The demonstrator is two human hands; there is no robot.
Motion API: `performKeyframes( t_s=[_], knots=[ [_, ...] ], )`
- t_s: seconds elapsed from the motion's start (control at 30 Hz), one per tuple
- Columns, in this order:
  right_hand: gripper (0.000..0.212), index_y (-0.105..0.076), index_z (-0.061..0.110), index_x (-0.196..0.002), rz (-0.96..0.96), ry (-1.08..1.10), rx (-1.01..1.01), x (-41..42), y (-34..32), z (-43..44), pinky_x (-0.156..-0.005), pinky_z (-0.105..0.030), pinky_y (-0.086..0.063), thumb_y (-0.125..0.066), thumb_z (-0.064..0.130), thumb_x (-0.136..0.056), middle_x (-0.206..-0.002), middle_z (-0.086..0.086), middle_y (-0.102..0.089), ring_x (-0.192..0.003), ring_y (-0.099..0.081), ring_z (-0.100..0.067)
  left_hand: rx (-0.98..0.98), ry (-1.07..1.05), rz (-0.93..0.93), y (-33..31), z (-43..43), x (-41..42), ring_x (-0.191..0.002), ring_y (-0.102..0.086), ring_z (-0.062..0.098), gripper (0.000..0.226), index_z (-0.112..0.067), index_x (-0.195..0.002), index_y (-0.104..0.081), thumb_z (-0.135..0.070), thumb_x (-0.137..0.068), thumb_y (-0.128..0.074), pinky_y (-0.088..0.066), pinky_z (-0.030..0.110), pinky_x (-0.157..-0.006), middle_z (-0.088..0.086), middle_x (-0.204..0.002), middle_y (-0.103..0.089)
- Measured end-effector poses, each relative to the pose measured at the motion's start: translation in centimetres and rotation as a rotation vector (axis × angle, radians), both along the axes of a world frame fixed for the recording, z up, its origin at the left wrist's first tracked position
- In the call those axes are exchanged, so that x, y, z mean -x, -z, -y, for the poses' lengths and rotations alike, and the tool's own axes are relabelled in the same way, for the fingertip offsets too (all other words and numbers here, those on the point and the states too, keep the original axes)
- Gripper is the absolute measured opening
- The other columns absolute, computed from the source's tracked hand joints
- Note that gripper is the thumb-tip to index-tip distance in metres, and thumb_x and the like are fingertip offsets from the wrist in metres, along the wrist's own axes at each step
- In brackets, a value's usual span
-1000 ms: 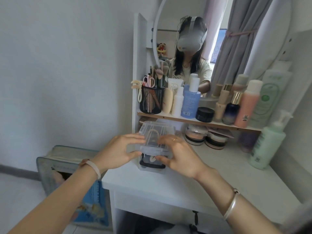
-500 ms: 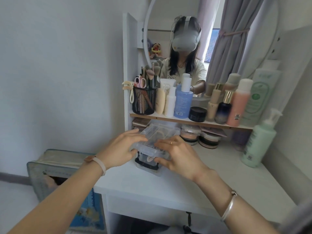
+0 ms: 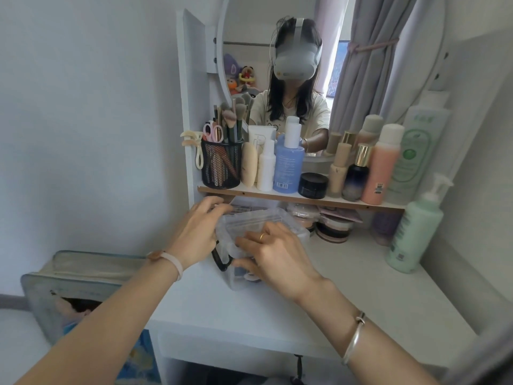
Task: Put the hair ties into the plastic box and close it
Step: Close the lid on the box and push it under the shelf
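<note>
A clear plastic box (image 3: 244, 282) stands on the white dressing table (image 3: 347, 295), just below the shelf. Its clear lid (image 3: 251, 222) lies over the top, tilted. A black hair tie (image 3: 219, 261) shows through the box's left wall, and something pale lies at the bottom. My left hand (image 3: 197, 232) grips the lid's left side. My right hand (image 3: 274, 252) presses on the lid's front and the box's right wall, hiding most of the inside.
A shelf (image 3: 299, 200) just behind the box carries a black mesh brush pot (image 3: 220, 163), bottles and a black jar (image 3: 313, 185). Compacts (image 3: 331, 232) sit under it. A green pump bottle (image 3: 416, 229) stands at right. A zipped bag (image 3: 72, 282) lies on the floor at left.
Both hands stay on the lid and box. The lid has tilted and shifted, and my right hand has slid further over the front of it. The camera moved slightly.
</note>
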State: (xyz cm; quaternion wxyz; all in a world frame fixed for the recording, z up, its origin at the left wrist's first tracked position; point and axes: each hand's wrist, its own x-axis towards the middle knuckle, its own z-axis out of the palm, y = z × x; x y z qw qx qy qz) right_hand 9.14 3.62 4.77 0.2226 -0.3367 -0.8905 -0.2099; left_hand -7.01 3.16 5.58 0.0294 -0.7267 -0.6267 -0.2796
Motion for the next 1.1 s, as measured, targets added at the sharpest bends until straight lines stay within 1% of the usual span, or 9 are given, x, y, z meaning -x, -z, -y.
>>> performKeyframes(
  t_s=[0.17,0.3,0.4,0.53,0.63,0.73,0.87,1.0,1.1],
  knots=[
    [0.030,-0.070,0.024,-0.070,0.029,0.022,0.006,1.6,0.9,-0.2,-0.054,-0.019,-0.046,-0.073,0.051,-0.059,-0.056,0.007,-0.069,-0.058,-0.061,-0.015,0.108,-0.107,0.329,0.5,-0.4,-0.2,-0.115,-0.052,0.033,0.037,-0.009,-0.119,-0.056,0.003,-0.089,-0.040,-0.040,0.035,-0.098,0.016,-0.128,-0.055],
    [0.039,-0.066,0.009,-0.101,-0.098,0.002,0.192,2.1,0.4,1.3,-0.070,-0.027,-0.050,-0.041,0.036,-0.086,-0.086,-0.005,-0.073,-0.083,-0.060,-0.024,0.143,-0.115,0.478,0.1,-0.2,-1.2,-0.114,-0.053,0.030,0.029,-0.008,-0.116,-0.059,-0.020,-0.091,-0.049,-0.038,0.032,-0.097,0.015,-0.124,-0.060],
    [0.031,-0.053,0.005,-0.118,-0.315,-0.061,0.441,0.9,-1.1,1.1,-0.091,-0.037,-0.041,-0.043,0.023,-0.094,-0.117,-0.016,-0.062,-0.114,-0.049,-0.031,0.202,-0.107,0.486,-0.2,-0.5,-1.6,-0.120,-0.048,0.033,0.036,-0.008,-0.123,-0.053,-0.018,-0.089,-0.055,-0.037,0.034,-0.100,0.015,-0.130,-0.055],
    [0.044,-0.041,0.003,-0.129,-0.672,0.262,0.543,-1.6,-1.4,-1.9,-0.111,-0.039,-0.029,-0.046,0.027,-0.093,-0.138,-0.016,-0.046,-0.129,-0.036,-0.033,0.271,-0.035,0.582,-0.2,-1.2,-1.3,-0.129,-0.042,0.029,0.036,-0.009,-0.124,-0.052,-0.014,-0.088,-0.055,-0.032,0.039,-0.110,0.012,-0.137,-0.050],
    [0.065,-0.029,0.003,-0.136,-0.797,0.446,0.919,-2.8,-0.8,-3.9,-0.110,-0.041,-0.031,-0.046,0.045,-0.089,-0.146,-0.015,-0.035,-0.132,-0.036,-0.035,0.283,0.016,0.673,0.1,-1.5,-1.3,-0.136,-0.034,0.028,0.036,-0.009,-0.124,-0.051,-0.009,-0.088,-0.055,-0.029,0.046,-0.115,0.011,-0.141,-0.045],
    [0.066,-0.040,0.007,-0.133,-0.863,0.444,1.119,-3.0,-0.5,-4.4,-0.105,-0.038,-0.038,-0.044,0.052,-0.086,-0.136,-0.013,-0.050,-0.122,-0.048,-0.032,0.261,0.025,0.689,0.4,-1.8,-1.4,-0.136,-0.034,0.028,0.034,-0.008,-0.122,-0.052,-0.006,-0.088,-0.054,-0.028,0.049,-0.115,0.012,-0.141,-0.045],
    [0.044,-0.049,0.002,-0.120,-0.955,0.459,0.999,-3.2,-0.7,-4.0,-0.095,-0.035,-0.044,-0.053,0.031,-0.087,-0.124,-0.015,-0.057,-0.114,-0.054,-0.034,0.224,0.032,0.670,0.7,-1.9,-1.6,-0.133,-0.037,0.028,0.032,-0.008,-0.120,-0.054,-0.005,-0.088,-0.052,-0.028,0.046,-0.115,0.013,-0.139,-0.047],
    [0.027,-0.047,-0.001,-0.115,-0.977,0.472,0.761,-3.0,-0.8,-2.8,-0.073,-0.026,-0.035,-0.047,0.009,-0.090,-0.116,-0.022,-0.061,-0.107,-0.055,-0.037,0.150,0.038,0.612,1.0,-1.3,-2.1,-0.130,-0.040,0.024,0.030,-0.007,-0.119,-0.054,-0.005,-0.090,-0.050,-0.026,0.025,-0.105,0.010,-0.136,-0.049],
    [0.029,-0.051,0.003,-0.119,-0.928,0.457,0.677,-3.0,-0.8,-1.7,-0.079,-0.030,-0.041,-0.043,0.004,-0.091,-0.116,-0.021,-0.062,-0.109,-0.054,-0.036,0.064,0.044,0.598,1.5,-0.3,-2.5,-0.128,-0.037,0.015,0.030,-0.007,-0.121,-0.051,-0.005,-0.091,-0.047,-0.024,0.021,-0.103,0.007,-0.136,-0.047]
  ],
)
